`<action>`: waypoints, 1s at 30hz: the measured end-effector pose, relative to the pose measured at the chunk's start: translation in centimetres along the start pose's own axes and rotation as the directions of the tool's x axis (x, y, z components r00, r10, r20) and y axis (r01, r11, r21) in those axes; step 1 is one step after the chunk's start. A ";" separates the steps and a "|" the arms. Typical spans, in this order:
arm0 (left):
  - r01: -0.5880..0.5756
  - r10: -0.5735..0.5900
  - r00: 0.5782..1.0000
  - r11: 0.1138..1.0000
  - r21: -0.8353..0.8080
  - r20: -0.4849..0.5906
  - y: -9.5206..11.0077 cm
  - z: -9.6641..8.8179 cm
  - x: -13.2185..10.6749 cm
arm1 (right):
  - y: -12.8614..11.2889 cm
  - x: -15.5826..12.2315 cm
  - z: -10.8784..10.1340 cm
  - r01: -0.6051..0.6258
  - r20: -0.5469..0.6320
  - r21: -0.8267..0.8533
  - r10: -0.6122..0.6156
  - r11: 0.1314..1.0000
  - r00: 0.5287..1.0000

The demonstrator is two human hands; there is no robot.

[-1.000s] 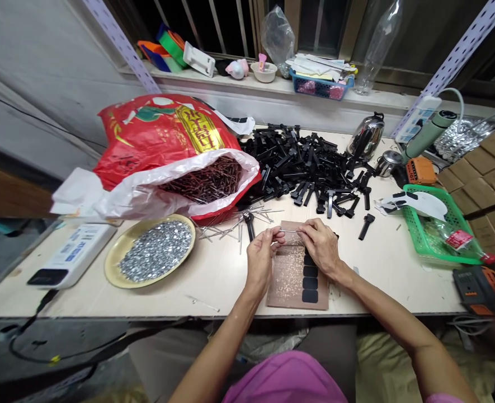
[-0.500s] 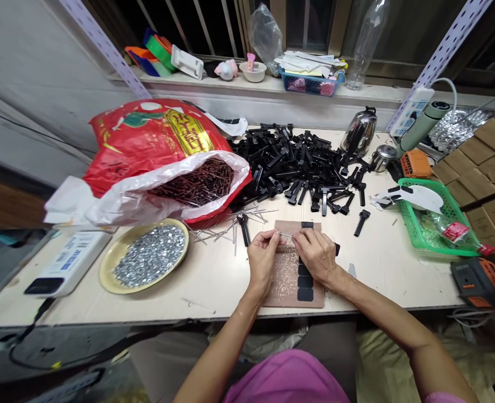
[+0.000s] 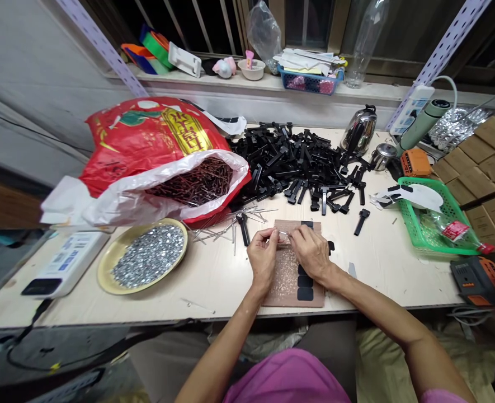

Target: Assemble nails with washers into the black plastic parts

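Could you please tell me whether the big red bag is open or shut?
Open: the red bag lies with its white-lined mouth gaping, and thin reddish-brown rods show inside.

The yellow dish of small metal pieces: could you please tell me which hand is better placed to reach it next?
Probably the left hand: it is nearer the yellow dish, while the right hand is farther away. Both seem to pinch a thin metal rod, though.
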State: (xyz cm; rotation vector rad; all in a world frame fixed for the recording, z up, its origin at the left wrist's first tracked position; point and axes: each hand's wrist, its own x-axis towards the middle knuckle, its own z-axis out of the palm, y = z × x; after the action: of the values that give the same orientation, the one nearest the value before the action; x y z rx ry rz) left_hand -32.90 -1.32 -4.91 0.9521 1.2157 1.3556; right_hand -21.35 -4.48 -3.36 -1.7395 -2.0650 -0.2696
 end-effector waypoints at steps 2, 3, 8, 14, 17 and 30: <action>-0.001 0.001 1.000 1.000 -0.003 0.008 -0.1 0.0 0.0 | 0.0 0.2 0.3 -0.028 0.027 -0.002 0.028 1.000 0.999; -0.005 0.006 1.000 1.000 -0.003 0.014 -0.2 0.0 -0.1 | 0.0 0.3 0.4 -0.062 0.062 0.025 0.061 0.998 0.996; -0.039 0.039 0.999 0.999 0.011 0.027 -0.2 0.0 0.1 | 0.2 0.9 0.3 -0.229 0.261 0.286 0.154 0.930 0.953; -0.018 0.018 1.000 1.000 0.018 -0.003 0.2 -0.4 0.8 | 0.3 0.8 -0.5 -0.080 0.145 0.218 0.049 0.973 0.988; -0.051 0.052 0.999 0.998 0.040 -0.012 0.2 -0.4 1.0 | 0.0 0.8 -0.7 -0.151 0.184 0.187 0.117 0.971 0.976; 0.095 -0.078 0.990 0.984 -0.150 0.119 0.6 -0.5 0.6 | 1.2 0.9 -0.9 -0.310 0.253 0.445 0.214 0.840 0.944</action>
State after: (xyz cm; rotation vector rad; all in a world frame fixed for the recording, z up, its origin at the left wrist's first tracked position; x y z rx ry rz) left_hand -33.64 -0.77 -4.42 0.8448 1.0385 1.2898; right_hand -20.10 -3.83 -2.31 -1.7440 -1.7752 0.4809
